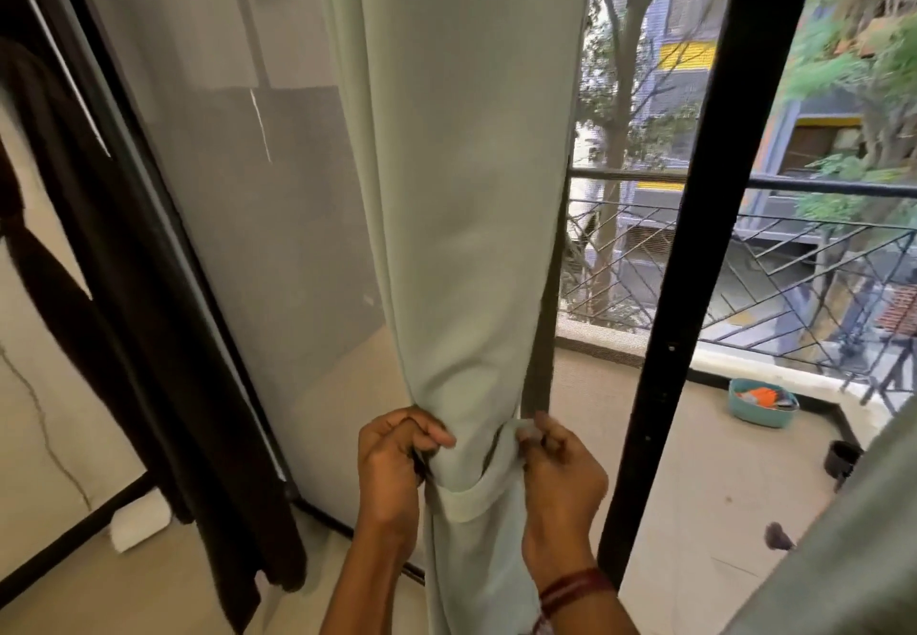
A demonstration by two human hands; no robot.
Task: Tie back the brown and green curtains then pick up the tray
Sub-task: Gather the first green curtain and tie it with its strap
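Low down, left hand [392, 461] and right hand [560, 473] tight on green curtain [461, 198].

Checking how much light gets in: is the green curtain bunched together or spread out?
Gathered. The green curtain narrows to a bunch where the left hand and right hand pinch a tieback around it.

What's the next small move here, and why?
Probably draw the tie band snug and join its ends. The left hand and right hand each pinch at one side of the gathered green curtain. The band sags loosely across the front, and no finished knot or fastening shows.
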